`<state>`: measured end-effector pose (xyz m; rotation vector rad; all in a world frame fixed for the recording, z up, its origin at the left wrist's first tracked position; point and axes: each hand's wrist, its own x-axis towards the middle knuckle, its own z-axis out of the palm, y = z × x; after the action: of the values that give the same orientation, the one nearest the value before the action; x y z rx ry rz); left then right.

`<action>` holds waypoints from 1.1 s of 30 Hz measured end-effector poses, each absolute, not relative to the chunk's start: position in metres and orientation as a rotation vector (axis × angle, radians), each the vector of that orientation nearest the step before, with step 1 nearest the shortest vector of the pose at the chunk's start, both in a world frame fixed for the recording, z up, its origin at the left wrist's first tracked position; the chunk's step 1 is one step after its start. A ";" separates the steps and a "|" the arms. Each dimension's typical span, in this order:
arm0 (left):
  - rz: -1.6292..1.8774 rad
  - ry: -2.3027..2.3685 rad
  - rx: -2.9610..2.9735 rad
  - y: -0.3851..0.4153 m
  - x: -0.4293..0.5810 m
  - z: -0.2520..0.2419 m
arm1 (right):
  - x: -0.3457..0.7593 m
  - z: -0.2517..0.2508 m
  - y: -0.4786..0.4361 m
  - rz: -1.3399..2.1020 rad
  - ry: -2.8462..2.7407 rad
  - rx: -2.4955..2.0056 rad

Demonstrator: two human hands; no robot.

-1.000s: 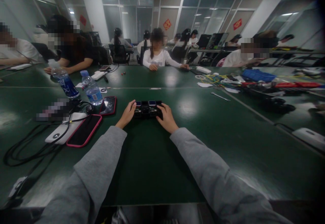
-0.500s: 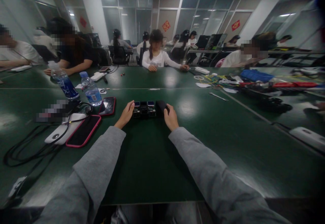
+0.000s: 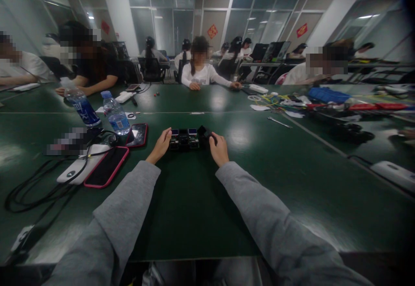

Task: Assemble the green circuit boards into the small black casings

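Two bare hands in grey sleeves meet at a black, boxy device with two small bluish panels, which sits low over the middle of the dark green, glossy table. The left hand is partly closed on the device's left end, thumb along its edge. The right hand is curled, thumb and fingers closed round a plain black, block-like piece — tilted, at the device's right end; whether the two parts touch there I cannot tell.

Left of the hands lie a black-screened phone in a pink case, a dark phone with a red edge and a white, rounded power bank with black cables looped over it. Behind them stand a clear plastic bottle with a pale blue cap and a larger clear bottle with a deep blue label.

Beyond the hands to the right lies a slim silver wrench; across the table sits a person in a white long-sleeved top.
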<state>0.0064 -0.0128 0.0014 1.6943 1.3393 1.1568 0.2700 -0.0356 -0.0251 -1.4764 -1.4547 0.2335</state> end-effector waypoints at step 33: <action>1.189 1.302 1.689 -0.014 0.005 -0.002 | 0.525 -0.019 -0.171 -0.005 -1.378 -1.994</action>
<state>0.0051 -0.0142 -0.0015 1.6889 1.3018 1.1888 0.5253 -0.1707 -0.0186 -1.9936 -1.3782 -0.0051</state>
